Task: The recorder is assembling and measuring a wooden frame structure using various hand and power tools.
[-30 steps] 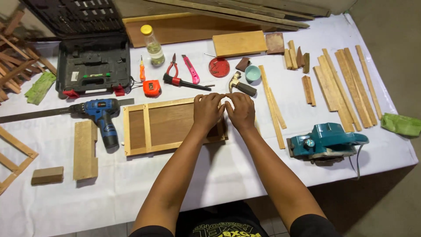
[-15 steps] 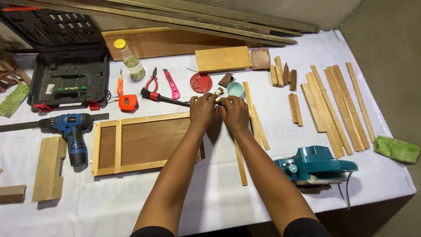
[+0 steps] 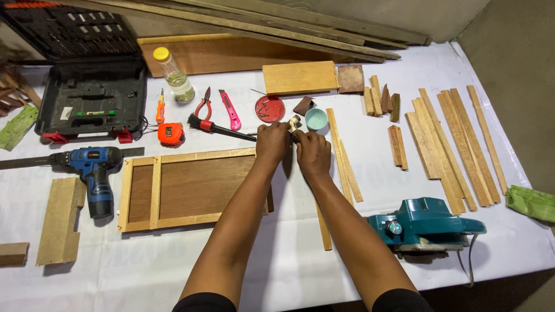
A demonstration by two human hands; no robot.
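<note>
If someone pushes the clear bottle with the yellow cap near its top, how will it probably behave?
The bottle stands upright, tall and narrow, so a push near the cap would probably tip it. It looks like thin clear plastic, only partly filled, so likely light. Being round, it may then roll toward the pliers or the screwdriver beside it.
</note>
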